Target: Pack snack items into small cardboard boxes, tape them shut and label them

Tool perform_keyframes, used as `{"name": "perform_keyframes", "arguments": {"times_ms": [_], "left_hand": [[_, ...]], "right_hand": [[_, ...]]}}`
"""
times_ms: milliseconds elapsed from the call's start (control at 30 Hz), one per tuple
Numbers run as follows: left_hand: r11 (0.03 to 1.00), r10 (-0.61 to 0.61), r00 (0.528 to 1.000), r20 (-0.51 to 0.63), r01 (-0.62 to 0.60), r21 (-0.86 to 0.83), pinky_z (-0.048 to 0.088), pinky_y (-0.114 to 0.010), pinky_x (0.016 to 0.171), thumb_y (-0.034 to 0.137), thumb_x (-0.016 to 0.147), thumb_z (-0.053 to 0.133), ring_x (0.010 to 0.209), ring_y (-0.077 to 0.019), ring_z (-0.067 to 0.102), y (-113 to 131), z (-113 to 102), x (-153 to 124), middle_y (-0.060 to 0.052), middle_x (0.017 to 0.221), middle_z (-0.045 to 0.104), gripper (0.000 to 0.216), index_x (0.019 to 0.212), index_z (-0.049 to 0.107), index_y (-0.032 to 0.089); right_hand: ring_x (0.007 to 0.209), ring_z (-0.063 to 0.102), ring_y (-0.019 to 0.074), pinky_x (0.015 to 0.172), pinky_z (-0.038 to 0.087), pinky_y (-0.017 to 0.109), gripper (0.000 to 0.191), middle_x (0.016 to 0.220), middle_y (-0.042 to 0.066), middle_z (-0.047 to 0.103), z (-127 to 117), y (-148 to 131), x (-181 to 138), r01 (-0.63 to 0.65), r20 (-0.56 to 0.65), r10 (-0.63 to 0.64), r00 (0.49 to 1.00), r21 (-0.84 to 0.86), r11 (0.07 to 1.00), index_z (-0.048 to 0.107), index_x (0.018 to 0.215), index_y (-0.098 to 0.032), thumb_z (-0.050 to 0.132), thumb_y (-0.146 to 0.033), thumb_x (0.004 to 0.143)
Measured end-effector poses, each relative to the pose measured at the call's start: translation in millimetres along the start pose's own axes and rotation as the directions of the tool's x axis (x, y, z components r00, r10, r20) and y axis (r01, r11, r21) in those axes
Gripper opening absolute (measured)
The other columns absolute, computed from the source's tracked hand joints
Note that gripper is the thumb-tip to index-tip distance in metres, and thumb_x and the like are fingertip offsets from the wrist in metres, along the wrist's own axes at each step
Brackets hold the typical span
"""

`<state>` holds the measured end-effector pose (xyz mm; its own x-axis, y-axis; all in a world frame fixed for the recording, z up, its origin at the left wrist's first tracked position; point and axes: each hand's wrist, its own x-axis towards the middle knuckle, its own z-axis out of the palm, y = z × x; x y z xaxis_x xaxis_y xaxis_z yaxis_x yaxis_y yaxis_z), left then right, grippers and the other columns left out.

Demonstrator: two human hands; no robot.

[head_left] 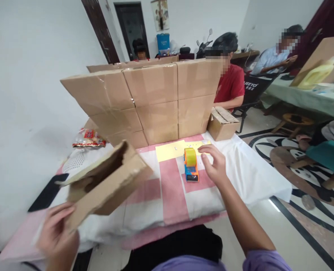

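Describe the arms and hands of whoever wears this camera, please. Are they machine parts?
No, they are ordinary human hands, with no cables. The right hand is ungloved, with no ring or watch visible; its forearm is bare up to a light purple sleeve. The left hand also looks ungloved, though blurred; its sleeve is out of view.

Our table (174,199), draped in pink and white, carries a black flat object (48,192) just beyond the grip of our left hand (58,229). To the grip's right sits a tape dispenser (191,165), yellow paper (169,151) past it; farther out stand a cardboard wall (157,101) and a small carton (222,126).
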<state>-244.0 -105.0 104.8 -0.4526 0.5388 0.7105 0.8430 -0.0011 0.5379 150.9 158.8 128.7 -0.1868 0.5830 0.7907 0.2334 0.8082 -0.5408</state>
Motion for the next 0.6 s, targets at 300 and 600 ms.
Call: {"name": "perform_keyframes", "arguments": {"times_ms": [300,600], "left_hand": [[0.953,0.203,0.814,0.545,-0.036,-0.301,0.059,-0.042,0.085,0.048,0.090,0.054,0.101,-0.0289,0.073,18.2,32.6,-26.3,-0.014,0.109,0.077,0.026,0.094,0.064,0.024],[0.831,0.324,0.387,0.863,-0.552,-0.065,0.057,-0.030,0.081,0.024,0.080,0.058,0.115,-0.0258,0.068,51.1,16.7,16.6,-0.003,0.149,0.059,0.073,0.151,0.049,0.036]], "right_hand": [[0.136,0.056,0.0226,0.111,0.048,0.049,0.041,0.151,0.003,0.057,46.0,-53.3,-16.7,0.105,0.710,-0.217,0.669,0.199,0.974,0.054,0.144,-0.035,0.052,-0.033,0.103],[0.106,0.068,0.0439,0.083,0.056,0.057,0.110,0.131,0.020,0.065,54.8,-74.6,-7.2,-0.056,0.671,0.333,0.662,-0.399,0.915,0.043,0.154,-0.022,0.078,-0.078,0.065]]}}
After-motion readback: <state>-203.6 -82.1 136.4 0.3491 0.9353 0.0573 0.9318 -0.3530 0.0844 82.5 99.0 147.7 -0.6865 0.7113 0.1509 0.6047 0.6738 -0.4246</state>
